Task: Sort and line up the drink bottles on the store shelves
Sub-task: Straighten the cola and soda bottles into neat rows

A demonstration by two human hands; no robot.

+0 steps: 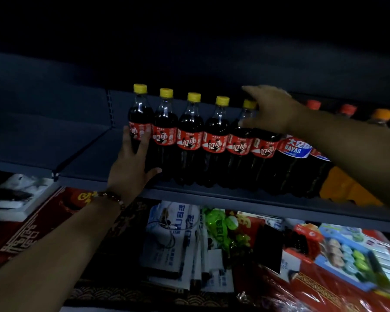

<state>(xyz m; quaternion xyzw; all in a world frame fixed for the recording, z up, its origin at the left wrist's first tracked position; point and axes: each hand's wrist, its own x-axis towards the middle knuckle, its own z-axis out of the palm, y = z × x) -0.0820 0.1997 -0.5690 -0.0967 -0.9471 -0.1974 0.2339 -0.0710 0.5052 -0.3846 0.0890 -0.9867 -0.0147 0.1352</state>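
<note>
A row of several dark cola bottles (189, 140) with red labels and yellow caps stands on a grey metal shelf (212, 198). My left hand (131, 163) presses straight, spread fingers against the leftmost cola bottle (140, 122), thumb out near its base. My right hand (270, 109) reaches in from the right over the tops; it hides the sixth bottle's neck, and the fifth bottle's cap (249, 104) shows between its fingers and thumb. Right of the colas stand two dark bottles with blue-white labels (295, 147) and an orange drink bottle (345, 188).
The shelf's left part (54, 143) holds nothing, and a dark shelf hangs close above the caps. Below lie packaged goods: a red box (32, 226), white packets (173, 239), a green pack (218, 224) and colourful boxes (347, 253).
</note>
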